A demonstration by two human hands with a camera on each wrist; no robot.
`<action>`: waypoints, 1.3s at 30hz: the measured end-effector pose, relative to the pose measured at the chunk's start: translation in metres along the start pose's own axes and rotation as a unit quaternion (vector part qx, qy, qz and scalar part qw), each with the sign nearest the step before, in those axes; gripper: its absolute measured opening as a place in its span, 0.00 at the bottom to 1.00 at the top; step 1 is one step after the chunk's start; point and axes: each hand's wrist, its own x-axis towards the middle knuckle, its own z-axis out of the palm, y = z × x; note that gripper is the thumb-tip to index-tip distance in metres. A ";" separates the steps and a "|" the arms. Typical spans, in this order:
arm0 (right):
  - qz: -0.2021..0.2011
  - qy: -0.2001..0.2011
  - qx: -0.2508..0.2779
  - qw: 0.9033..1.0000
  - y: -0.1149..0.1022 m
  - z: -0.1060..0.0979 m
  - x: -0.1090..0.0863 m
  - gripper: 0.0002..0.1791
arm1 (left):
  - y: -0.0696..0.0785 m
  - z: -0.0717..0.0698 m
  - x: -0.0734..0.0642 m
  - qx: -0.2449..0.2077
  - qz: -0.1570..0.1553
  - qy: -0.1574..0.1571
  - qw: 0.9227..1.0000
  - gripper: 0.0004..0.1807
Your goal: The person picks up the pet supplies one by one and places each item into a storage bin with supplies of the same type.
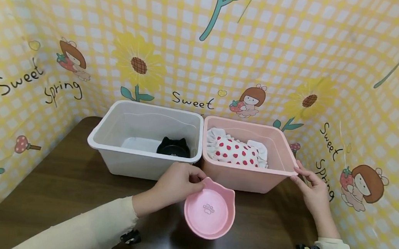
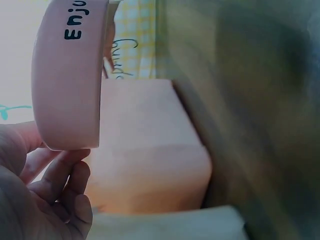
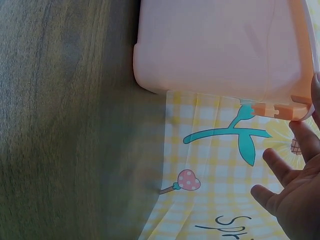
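My left hand (image 1: pixel 174 184) pinches the rim of a pink cat-eared pet bowl (image 1: pixel 210 218) by one ear, thumb on the inner side. The bowl is tipped so its inside, marked with a paw print, faces the head camera. In the left wrist view its outer wall (image 2: pixel 67 90) shows black lettering. At the right, my right hand (image 1: pixel 314 194) holds the rim corner of a pink bin (image 1: pixel 241 179) between thumb and index finger, the other fingers spread loose. Inside that bin lies a white frilled cloth item (image 1: pixel 237 152) with red strawberry-like spots.
A white bin (image 1: pixel 130 165) stands left of the pink one, their rims nearly meeting. A black cat-eared bowl (image 1: pixel 173 149) sits in its right end. Both bins rest on a dark wooden table (image 1: pixel 59 192), with yellow checked cloth (image 1: pixel 190 54) hanging behind and at both sides.
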 end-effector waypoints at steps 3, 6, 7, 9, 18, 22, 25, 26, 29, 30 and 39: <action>0.000 0.003 0.003 1.000 0.002 0.000 -0.001 0.21 | 0.007 -0.015 -0.001 0.013 0.007 0.009 1.000 0.07; 0.000 0.009 0.012 1.000 0.002 0.000 -0.003 0.21 | 0.013 -0.031 0.000 0.027 0.013 0.019 0.999 0.07; 0.000 0.011 0.014 1.000 0.002 -0.001 -0.003 0.21 | 0.015 -0.036 0.000 0.031 0.016 0.023 0.999 0.07; -0.002 0.014 0.013 1.000 0.002 0.000 -0.003 0.21 | 0.017 -0.047 0.001 0.040 0.024 0.033 0.998 0.07; -0.009 0.009 0.015 1.000 0.000 0.006 0.003 0.21 | 0.018 -0.101 0.012 0.061 0.042 0.059 0.995 0.07; -0.008 0.006 0.013 1.000 -0.001 0.008 0.004 0.21 | 0.017 -0.121 0.018 0.070 0.046 0.063 0.994 0.07; -0.002 0.002 0.012 1.000 -0.001 0.008 0.003 0.22 | 0.015 -0.134 0.021 0.090 0.052 0.071 0.992 0.07; 0.000 0.001 0.010 1.000 0.000 0.008 0.001 0.22 | 0.014 -0.138 0.022 0.100 0.056 0.073 0.991 0.07; 0.004 0.003 0.007 1.000 0.000 0.004 -0.002 0.21 | 0.011 -0.149 0.024 0.145 0.069 0.084 0.983 0.07; 0.003 0.004 0.006 1.000 0.000 0.002 -0.003 0.21 | 0.010 -0.153 0.025 0.165 0.074 0.092 0.979 0.07; -0.008 0.007 -0.002 1.000 -0.004 0.000 -0.004 0.21 | -0.008 -0.190 0.029 0.219 0.082 0.138 0.962 0.07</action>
